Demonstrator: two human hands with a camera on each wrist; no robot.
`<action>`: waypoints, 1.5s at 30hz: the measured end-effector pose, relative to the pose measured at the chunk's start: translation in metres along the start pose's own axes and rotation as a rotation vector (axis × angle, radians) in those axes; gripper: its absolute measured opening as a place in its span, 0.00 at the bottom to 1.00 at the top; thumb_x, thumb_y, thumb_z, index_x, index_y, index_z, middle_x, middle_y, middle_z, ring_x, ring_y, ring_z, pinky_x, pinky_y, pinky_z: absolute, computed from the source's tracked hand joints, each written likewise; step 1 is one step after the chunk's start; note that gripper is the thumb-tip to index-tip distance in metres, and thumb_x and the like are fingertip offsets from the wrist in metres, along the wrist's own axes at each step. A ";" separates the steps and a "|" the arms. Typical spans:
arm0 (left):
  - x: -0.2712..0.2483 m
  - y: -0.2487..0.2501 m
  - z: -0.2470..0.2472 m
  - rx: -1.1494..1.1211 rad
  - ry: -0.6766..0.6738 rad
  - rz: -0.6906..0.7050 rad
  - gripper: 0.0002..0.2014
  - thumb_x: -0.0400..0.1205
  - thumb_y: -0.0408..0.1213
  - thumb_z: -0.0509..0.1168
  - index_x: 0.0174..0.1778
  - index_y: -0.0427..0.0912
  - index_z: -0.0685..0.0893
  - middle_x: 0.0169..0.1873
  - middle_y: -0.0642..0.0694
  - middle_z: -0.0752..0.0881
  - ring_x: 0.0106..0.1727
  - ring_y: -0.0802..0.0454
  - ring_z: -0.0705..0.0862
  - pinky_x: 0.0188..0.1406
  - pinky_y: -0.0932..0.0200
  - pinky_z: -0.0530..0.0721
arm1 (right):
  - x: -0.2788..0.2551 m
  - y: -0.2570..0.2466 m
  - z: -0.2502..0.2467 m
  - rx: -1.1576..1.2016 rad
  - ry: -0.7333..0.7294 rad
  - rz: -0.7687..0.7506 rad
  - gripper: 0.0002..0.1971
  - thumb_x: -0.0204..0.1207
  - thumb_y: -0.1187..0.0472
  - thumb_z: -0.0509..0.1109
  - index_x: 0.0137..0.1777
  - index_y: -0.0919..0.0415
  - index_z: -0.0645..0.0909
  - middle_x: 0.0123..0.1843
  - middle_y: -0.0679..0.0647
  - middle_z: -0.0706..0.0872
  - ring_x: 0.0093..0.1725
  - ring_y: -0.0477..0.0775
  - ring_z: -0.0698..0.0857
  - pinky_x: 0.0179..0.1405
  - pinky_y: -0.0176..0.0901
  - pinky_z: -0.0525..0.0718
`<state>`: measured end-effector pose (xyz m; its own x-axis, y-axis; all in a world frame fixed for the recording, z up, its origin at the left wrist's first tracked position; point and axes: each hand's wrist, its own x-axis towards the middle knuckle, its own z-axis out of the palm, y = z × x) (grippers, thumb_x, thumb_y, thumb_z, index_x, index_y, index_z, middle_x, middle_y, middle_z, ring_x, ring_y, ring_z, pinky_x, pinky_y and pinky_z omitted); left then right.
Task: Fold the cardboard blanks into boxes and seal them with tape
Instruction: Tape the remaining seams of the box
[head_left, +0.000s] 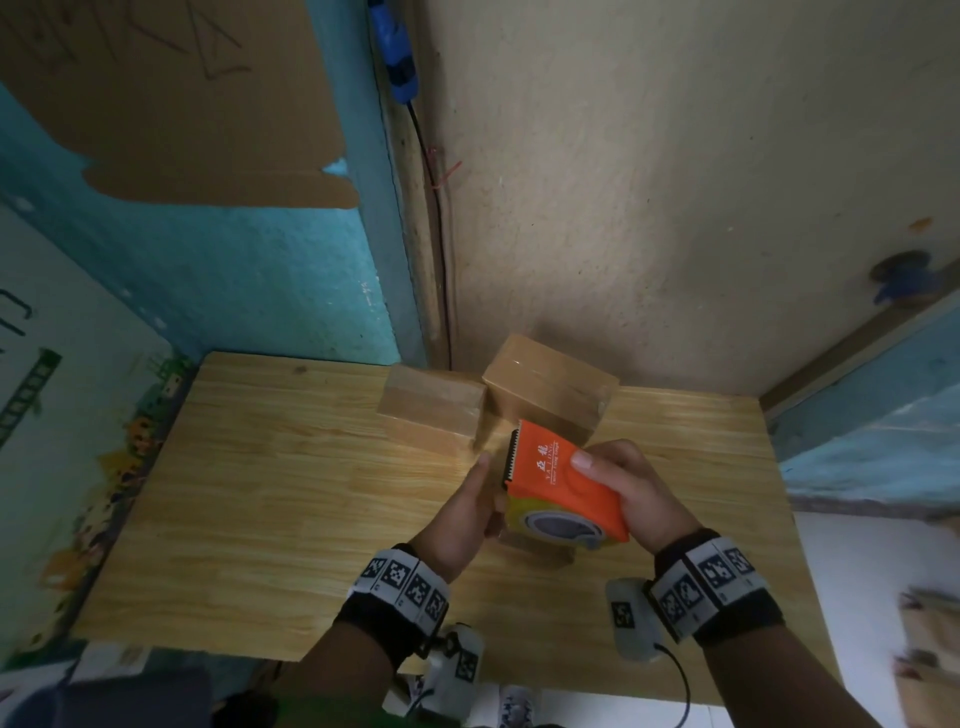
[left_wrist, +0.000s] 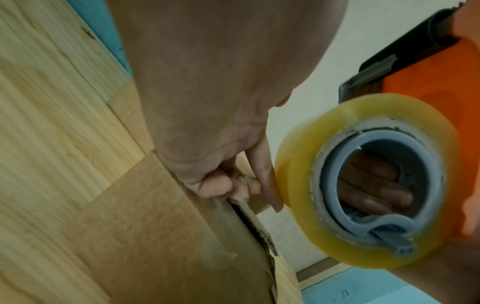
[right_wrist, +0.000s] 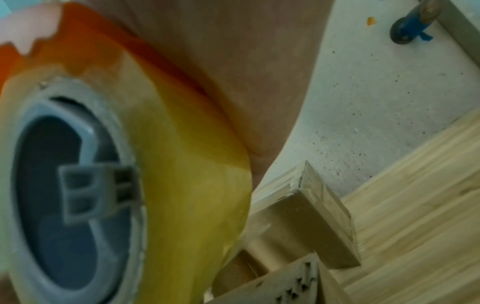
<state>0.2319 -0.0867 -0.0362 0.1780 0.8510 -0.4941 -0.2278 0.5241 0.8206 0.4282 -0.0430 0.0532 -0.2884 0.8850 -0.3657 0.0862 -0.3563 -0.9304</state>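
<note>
Done, upper centre: two taped boxes (head_left: 434, 410) (head_left: 550, 387) stand side by side on the table (head_left: 260, 467).
Left hand (head_left: 467, 512): fingers curled on the edge of the box (left_wrist: 161, 232) in hand (mostly hidden in the head view).
Right hand (head_left: 631, 493): wrapped around the orange tape dispenser (head_left: 558, 483), roll (left_wrist: 363, 181) just beside the left fingers.
Left to do: probably this box's seam; its flap edge gapes untaped.

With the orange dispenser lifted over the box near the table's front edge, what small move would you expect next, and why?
Probably lower the tape dispenser in the right hand onto the box and start a strip. The left hand holds that box at its edge, a flap gap shows there, and two boxes behind look taped.
</note>
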 end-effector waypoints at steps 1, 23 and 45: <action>0.003 -0.004 -0.002 -0.003 -0.006 0.015 0.39 0.73 0.82 0.58 0.58 0.49 0.84 0.45 0.38 0.82 0.39 0.50 0.77 0.40 0.53 0.73 | -0.002 -0.002 0.000 -0.009 0.006 -0.002 0.30 0.48 0.36 0.77 0.37 0.62 0.77 0.34 0.52 0.84 0.28 0.40 0.89 0.31 0.30 0.84; 0.008 -0.006 -0.008 0.010 0.039 -0.092 0.10 0.82 0.42 0.64 0.36 0.47 0.84 0.30 0.48 0.78 0.34 0.50 0.73 0.36 0.56 0.70 | 0.003 -0.001 0.003 0.031 -0.050 -0.013 0.51 0.58 0.31 0.83 0.43 0.90 0.77 0.37 0.67 0.91 0.35 0.58 0.92 0.39 0.39 0.89; 0.008 -0.008 -0.011 0.029 -0.117 0.076 0.04 0.69 0.35 0.79 0.34 0.51 0.96 0.33 0.52 0.90 0.36 0.58 0.85 0.40 0.63 0.80 | 0.017 0.007 -0.003 0.234 -0.038 0.073 0.44 0.60 0.33 0.86 0.62 0.72 0.89 0.57 0.78 0.91 0.52 0.73 0.93 0.55 0.58 0.93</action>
<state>0.2249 -0.0835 -0.0498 0.2720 0.8778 -0.3944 -0.2176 0.4553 0.8633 0.4266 -0.0295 0.0409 -0.3256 0.8438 -0.4265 -0.1137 -0.4828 -0.8683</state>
